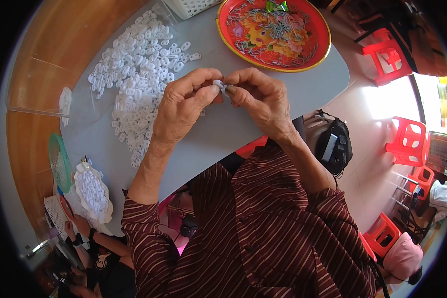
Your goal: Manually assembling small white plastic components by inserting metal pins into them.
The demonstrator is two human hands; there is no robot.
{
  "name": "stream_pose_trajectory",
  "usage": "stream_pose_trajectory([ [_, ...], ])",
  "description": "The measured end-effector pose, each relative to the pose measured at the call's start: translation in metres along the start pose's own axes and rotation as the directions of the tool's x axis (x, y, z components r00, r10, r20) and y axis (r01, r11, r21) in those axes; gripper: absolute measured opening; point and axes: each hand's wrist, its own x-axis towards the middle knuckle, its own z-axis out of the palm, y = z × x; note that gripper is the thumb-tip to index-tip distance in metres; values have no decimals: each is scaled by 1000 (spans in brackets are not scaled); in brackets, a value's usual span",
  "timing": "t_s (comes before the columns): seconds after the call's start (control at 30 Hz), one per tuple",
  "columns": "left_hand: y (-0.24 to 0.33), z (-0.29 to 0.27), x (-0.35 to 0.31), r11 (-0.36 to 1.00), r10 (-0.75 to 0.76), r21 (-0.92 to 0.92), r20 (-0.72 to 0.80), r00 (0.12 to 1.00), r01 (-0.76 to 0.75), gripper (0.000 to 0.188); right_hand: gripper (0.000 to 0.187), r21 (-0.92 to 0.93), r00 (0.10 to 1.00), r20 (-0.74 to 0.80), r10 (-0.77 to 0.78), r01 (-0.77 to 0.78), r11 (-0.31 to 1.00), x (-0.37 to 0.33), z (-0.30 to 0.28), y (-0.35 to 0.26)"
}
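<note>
A small white oval plastic piece (219, 84) is pinched between the thumb and forefinger of my left hand (184, 104). My right hand (263, 99) meets it from the other side, thumb and fingers closed on the same piece; whether it also holds a tiny part is hidden by the fingertips. Both hands are raised over the grey table (203, 144). Left of them spreads a large loose pile of similar white plastic pieces (139, 64), some with holes showing. Beyond my right hand lies a round red flowered tray (324, 49) scattered with small grey metal parts (283, 27).
A white perforated basket (196, 7) stands at the far edge. On the left are a green mesh basket (59, 161) and a pale dish (107, 218) of white pieces, near another person's arm (111, 243). Red stools (407, 141) and a black bag (335, 146) are at the right.
</note>
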Motion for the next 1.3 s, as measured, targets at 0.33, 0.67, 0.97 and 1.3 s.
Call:
stream_pose_trajectory([
  [0.33,5,2,2,996,2,90,-63,998,4,19,15,-87,1000,-3,31,-31,996,0,0,-4],
  [0.67,1,3,2,998,51,29,-23,998,-50,20,19,-37,999,-30,19,-20,999,-1,1,-2],
  [0.97,5,2,3,991,7,137,-41,999,-1,18,18,-28,998,-41,-38,37,999,0,2,2],
  [1.3,5,-3,9,971,-123,-204,6,992,122,17,21,-94,1000,-23,2,-5,996,0,2,-2],
])
